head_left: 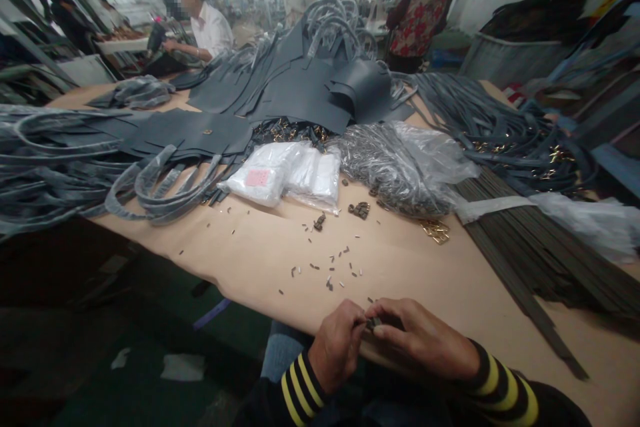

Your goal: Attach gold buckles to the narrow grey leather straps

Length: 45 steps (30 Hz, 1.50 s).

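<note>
Two clear packets (285,170): white contents, on the surface (240,267).
Left hand (338,339): pinching a small dark piece (373,323) at the surface's near edge.
Right hand (423,337): gripping that same piece.
Large clear bag (400,163): many small dark bits.
Grey bin (513,60): heaped with dark material (537,17).

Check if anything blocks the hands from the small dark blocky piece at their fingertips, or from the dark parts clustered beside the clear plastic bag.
Nothing visible blocks the small dark piece at the fingertips of left hand and right hand. Toward the clustered dark parts, only scattered tiny dark and pale bits lie on the tan tabletop.
</note>
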Tool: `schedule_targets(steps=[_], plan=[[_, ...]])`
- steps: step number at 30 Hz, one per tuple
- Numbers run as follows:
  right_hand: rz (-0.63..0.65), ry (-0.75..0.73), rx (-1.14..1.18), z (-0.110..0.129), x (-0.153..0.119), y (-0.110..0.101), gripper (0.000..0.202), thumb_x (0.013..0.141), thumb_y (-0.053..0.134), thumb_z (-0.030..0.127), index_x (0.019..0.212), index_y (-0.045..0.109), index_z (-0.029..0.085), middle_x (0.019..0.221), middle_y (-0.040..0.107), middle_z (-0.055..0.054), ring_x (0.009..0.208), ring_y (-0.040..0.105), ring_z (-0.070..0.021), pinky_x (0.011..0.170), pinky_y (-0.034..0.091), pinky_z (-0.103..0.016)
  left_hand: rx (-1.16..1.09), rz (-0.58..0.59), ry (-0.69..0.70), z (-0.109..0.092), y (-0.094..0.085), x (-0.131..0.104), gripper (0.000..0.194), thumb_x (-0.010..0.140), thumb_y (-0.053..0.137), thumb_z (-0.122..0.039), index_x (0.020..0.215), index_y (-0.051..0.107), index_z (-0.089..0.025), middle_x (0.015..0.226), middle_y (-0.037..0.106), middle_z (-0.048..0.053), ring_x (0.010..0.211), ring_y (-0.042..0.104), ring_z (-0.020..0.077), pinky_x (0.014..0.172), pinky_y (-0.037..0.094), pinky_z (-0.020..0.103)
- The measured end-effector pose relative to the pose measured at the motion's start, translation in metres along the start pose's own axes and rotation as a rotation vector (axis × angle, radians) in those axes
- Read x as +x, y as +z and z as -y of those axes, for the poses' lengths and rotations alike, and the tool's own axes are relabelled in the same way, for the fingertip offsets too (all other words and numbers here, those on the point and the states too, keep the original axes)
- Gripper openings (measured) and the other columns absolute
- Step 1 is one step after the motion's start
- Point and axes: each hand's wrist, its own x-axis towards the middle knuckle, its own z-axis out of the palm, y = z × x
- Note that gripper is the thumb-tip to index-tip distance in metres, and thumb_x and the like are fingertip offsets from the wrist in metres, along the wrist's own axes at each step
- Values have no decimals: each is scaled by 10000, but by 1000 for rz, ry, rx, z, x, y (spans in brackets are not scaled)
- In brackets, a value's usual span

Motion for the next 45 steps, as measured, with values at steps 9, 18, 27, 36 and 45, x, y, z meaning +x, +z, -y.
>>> schedule_targets(steps=[9, 18, 27, 36, 45], plan=[[146, 50, 167, -8, 4, -2, 125, 709, 486, 251, 688, 534, 138, 584, 507, 23, 568, 464, -120, 522, 364, -216, 85, 2, 258, 6, 8, -7, 139, 829, 316, -168, 874, 448, -167, 709, 529, 49, 652, 484, 147, 563, 425, 249], [-136, -66, -111, -5, -6, -4, 190, 823, 372, 239, 939, 509, 175, 816, 599, -48, 743, 557, -163, 688, 441, -291, 87, -30, 124, 5, -3, 7, 149, 808, 294, -101, 812, 430, -163, 688, 492, 47, 641, 472, 141, 577, 426, 253], [-440, -124, -337, -17, -5, 31, 119, 781, 445, 223, 789, 555, 179, 715, 606, -52, 662, 567, -184, 602, 453, -296, 85, -37, -15, 1, -1, 9, 114, 802, 322, -114, 776, 415, -175, 667, 471, 26, 611, 470, 133, 561, 417, 243], [-165, 83, 7, -5, -5, 9, 91, 710, 520, 190, 795, 515, 158, 699, 576, -2, 677, 545, -155, 613, 417, -251, 52, -67, 108, 7, 6, 3, 133, 797, 317, -82, 823, 416, -167, 695, 473, 39, 631, 458, 132, 556, 419, 246], [151, 189, 242, -6, -12, 3, 333, 824, 314, 388, 605, 446, 175, 477, 471, 40, 402, 445, -91, 421, 342, -194, -35, 93, -192, -10, -7, 12, 91, 809, 333, -147, 766, 405, -180, 654, 461, 2, 610, 455, 121, 575, 395, 237]])
